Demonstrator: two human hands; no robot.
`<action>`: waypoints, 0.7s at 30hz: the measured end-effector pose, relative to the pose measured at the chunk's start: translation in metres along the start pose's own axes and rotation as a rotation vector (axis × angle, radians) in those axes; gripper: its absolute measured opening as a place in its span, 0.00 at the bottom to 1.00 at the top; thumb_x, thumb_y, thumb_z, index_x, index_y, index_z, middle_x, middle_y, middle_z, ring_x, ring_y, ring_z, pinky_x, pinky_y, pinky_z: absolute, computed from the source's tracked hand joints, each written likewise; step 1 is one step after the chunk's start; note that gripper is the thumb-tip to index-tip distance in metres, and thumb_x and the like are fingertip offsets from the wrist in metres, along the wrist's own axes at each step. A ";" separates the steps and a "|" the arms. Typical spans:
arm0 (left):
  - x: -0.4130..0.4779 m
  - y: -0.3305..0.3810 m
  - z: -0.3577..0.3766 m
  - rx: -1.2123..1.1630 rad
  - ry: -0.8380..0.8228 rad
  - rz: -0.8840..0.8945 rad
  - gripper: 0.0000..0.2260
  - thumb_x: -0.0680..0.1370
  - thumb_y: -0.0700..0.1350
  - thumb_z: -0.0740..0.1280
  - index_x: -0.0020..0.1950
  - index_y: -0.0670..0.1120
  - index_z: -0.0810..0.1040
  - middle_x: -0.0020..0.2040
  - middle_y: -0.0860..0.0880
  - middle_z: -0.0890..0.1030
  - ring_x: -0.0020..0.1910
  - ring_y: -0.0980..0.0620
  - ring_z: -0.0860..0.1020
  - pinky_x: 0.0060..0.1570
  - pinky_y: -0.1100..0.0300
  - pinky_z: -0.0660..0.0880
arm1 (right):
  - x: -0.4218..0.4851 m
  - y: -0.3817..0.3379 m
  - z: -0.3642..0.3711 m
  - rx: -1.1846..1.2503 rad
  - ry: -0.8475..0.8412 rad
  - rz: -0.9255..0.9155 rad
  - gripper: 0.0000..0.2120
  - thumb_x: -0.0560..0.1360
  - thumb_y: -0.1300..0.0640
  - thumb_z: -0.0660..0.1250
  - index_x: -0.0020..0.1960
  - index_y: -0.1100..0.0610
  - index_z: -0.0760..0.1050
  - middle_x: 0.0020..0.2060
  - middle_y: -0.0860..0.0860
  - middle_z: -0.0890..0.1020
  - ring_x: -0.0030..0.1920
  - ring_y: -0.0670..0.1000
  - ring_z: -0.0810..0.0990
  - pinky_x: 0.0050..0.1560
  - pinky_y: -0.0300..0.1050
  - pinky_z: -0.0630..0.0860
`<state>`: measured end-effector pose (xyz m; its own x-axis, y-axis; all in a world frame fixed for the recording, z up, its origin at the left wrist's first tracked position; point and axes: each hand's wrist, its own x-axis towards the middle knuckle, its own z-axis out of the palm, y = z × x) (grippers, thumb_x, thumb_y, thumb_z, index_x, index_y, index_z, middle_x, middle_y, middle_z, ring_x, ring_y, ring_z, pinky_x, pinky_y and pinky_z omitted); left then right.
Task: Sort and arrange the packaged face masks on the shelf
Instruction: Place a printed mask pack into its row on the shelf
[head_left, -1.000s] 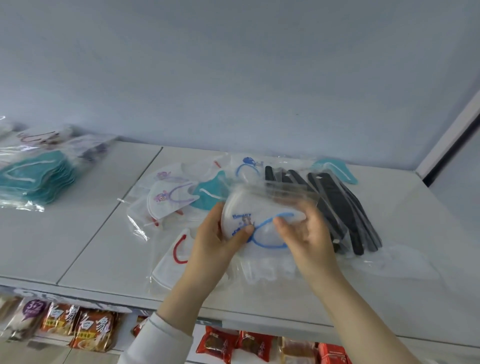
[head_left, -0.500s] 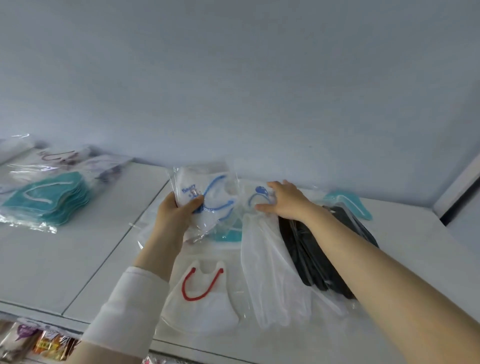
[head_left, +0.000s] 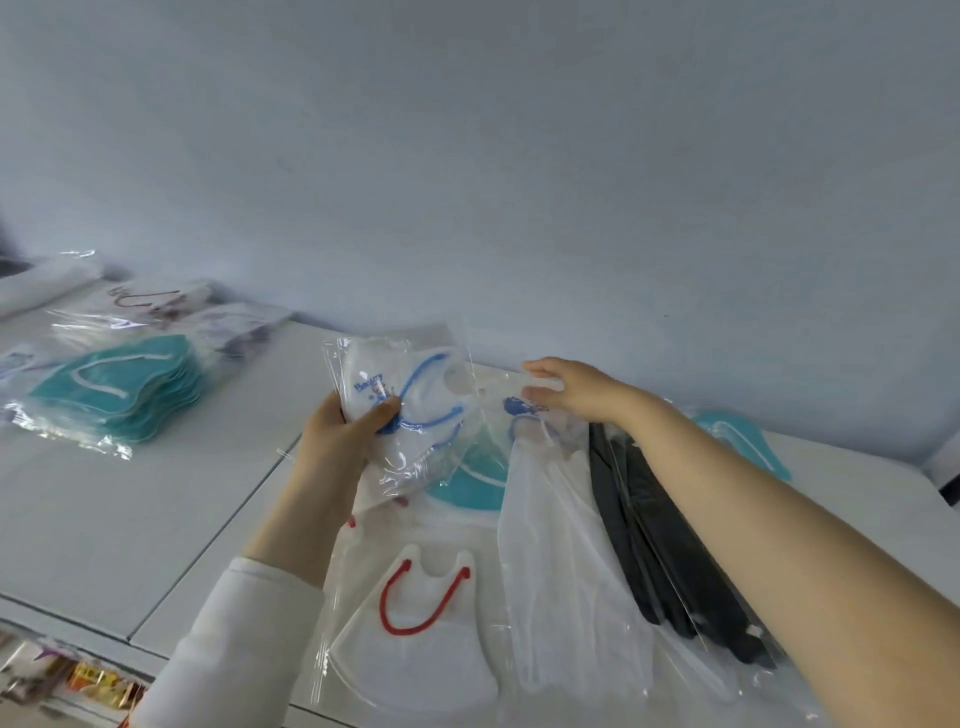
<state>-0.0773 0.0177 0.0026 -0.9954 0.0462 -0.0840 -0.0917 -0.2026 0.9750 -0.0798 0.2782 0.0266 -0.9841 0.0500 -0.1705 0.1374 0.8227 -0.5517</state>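
My left hand (head_left: 340, 441) grips a clear packet holding white masks with blue ear loops (head_left: 415, 400), lifted above the white shelf (head_left: 130, 493). My right hand (head_left: 576, 395) reaches over the loose pile, its fingers touching another blue-looped mask packet (head_left: 524, 415) near the back wall. In the pile lie a white mask with red loops (head_left: 415, 644), plain white masks in a bag (head_left: 561, 571), black masks (head_left: 654, 530) and a teal mask (head_left: 470, 483).
A sorted stack of teal masks in plastic (head_left: 119, 395) lies on the shelf's left part, with more packets (head_left: 156, 306) behind it. A single teal mask (head_left: 748, 447) sits at the far right. Snack packs (head_left: 98, 686) show on the lower shelf.
My left hand lifted the blue-looped packet up and leftwards alone. My right hand let go of it and reached out over the pile to another blue-looped packet.
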 end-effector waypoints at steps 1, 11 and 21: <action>0.000 0.001 -0.001 -0.006 0.004 -0.001 0.03 0.75 0.37 0.69 0.47 0.43 0.76 0.38 0.46 0.80 0.33 0.52 0.79 0.35 0.60 0.76 | 0.003 0.002 -0.003 -0.072 -0.032 0.023 0.33 0.74 0.47 0.67 0.74 0.54 0.59 0.71 0.51 0.66 0.71 0.50 0.65 0.70 0.43 0.61; -0.006 0.002 -0.010 -0.013 0.010 0.019 0.03 0.76 0.36 0.67 0.46 0.43 0.76 0.38 0.45 0.80 0.36 0.49 0.78 0.41 0.56 0.76 | 0.009 -0.001 -0.020 0.095 0.198 -0.087 0.13 0.74 0.58 0.69 0.58 0.58 0.76 0.56 0.53 0.78 0.57 0.50 0.75 0.55 0.39 0.68; -0.010 0.003 -0.010 0.017 0.006 0.032 0.02 0.76 0.37 0.67 0.44 0.43 0.76 0.35 0.47 0.79 0.34 0.51 0.77 0.41 0.57 0.75 | -0.017 0.003 -0.054 0.532 0.574 -0.095 0.08 0.77 0.60 0.65 0.56 0.56 0.76 0.44 0.49 0.79 0.42 0.45 0.75 0.43 0.34 0.74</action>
<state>-0.0677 0.0067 0.0039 -0.9980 0.0342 -0.0535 -0.0590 -0.1877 0.9805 -0.0689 0.3103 0.0720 -0.8786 0.3971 0.2653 -0.0573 0.4639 -0.8840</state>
